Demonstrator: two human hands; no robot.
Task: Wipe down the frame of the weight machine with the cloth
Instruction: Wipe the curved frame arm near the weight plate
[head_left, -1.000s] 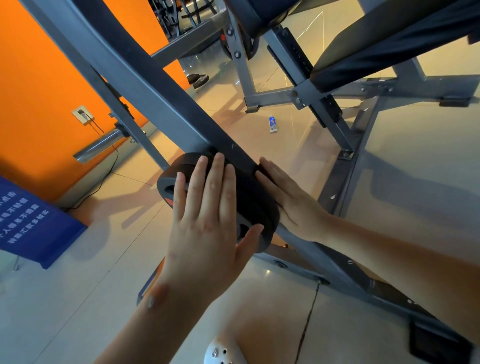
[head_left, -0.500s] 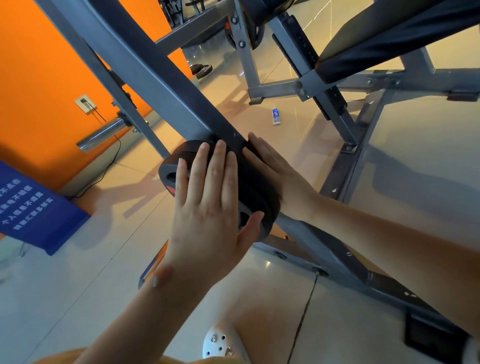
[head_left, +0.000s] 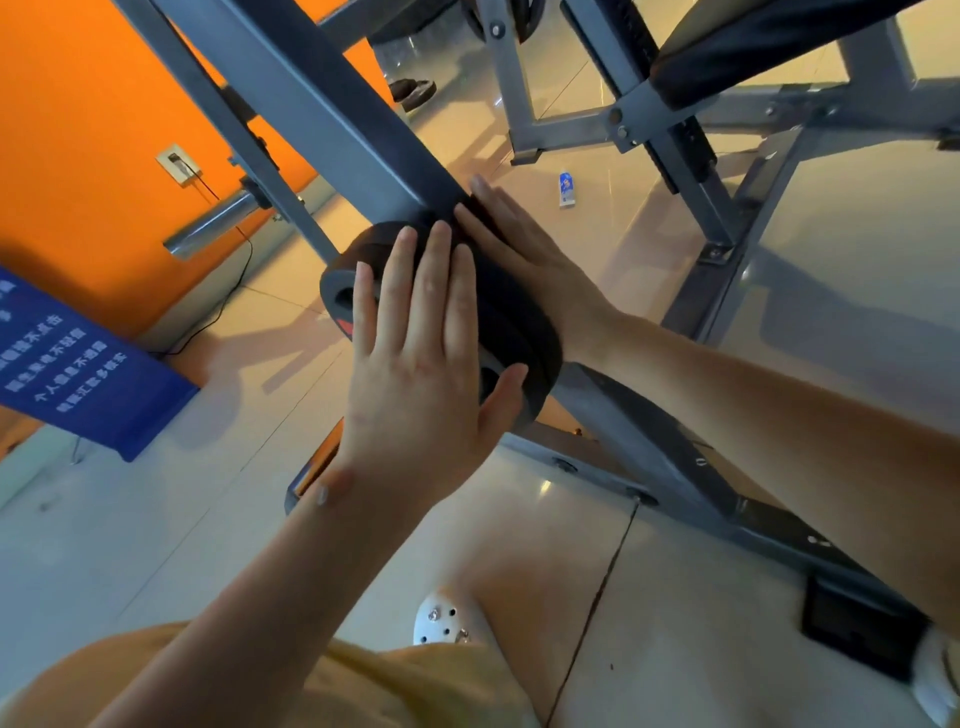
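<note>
A grey steel beam of the weight machine frame (head_left: 332, 114) slants from the top left down to the lower right. A black weight plate (head_left: 519, 322) sits on a peg against this beam. My left hand (head_left: 421, 374) lies flat on the plate's near face, fingers straight. My right hand (head_left: 524, 260) presses flat against the plate's far side beside the beam, fingers straight. No cloth shows in either hand.
An orange wall (head_left: 78, 130) with a socket and cable stands at left, a blue sign (head_left: 78, 364) leaning below it. A chrome peg (head_left: 213, 223) juts from the frame. A small bottle (head_left: 567, 189) stands on the tiled floor. More frame bars and a black pad fill the top right.
Both hands stay flat on the weight plate. The view has shifted so plate and hands sit slightly higher and nearer, and my right hand has slid a little up along the beam.
</note>
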